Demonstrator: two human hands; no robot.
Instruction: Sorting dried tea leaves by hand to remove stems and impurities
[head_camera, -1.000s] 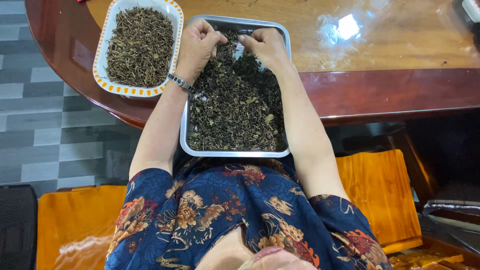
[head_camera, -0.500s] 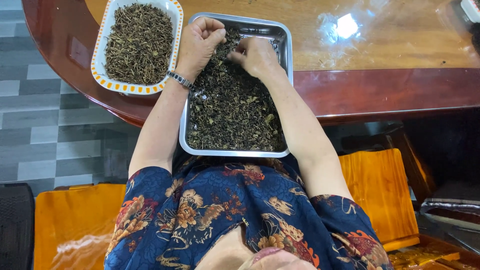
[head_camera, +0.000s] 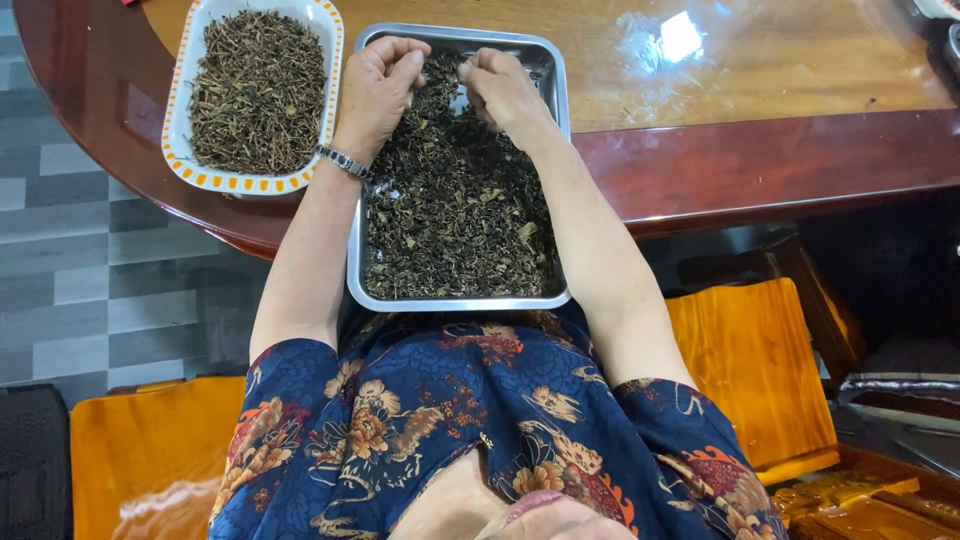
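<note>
Both curled, the left hand (head_camera: 378, 85) and right hand (head_camera: 500, 88) pinch dried leaves (head_camera: 455, 215) with their fingers.

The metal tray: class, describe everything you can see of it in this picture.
The metal tray is rectangular, shiny and silver-grey, with a raised rim and rounded corners. It lies flat, its far part on the wooden table and its near edge jutting past the table edge toward the person. Dark dried leaves cover most of its floor; a little bare metal shows at the far end. The left hand and right hand rest among the leaves there, fingers curled.
</note>
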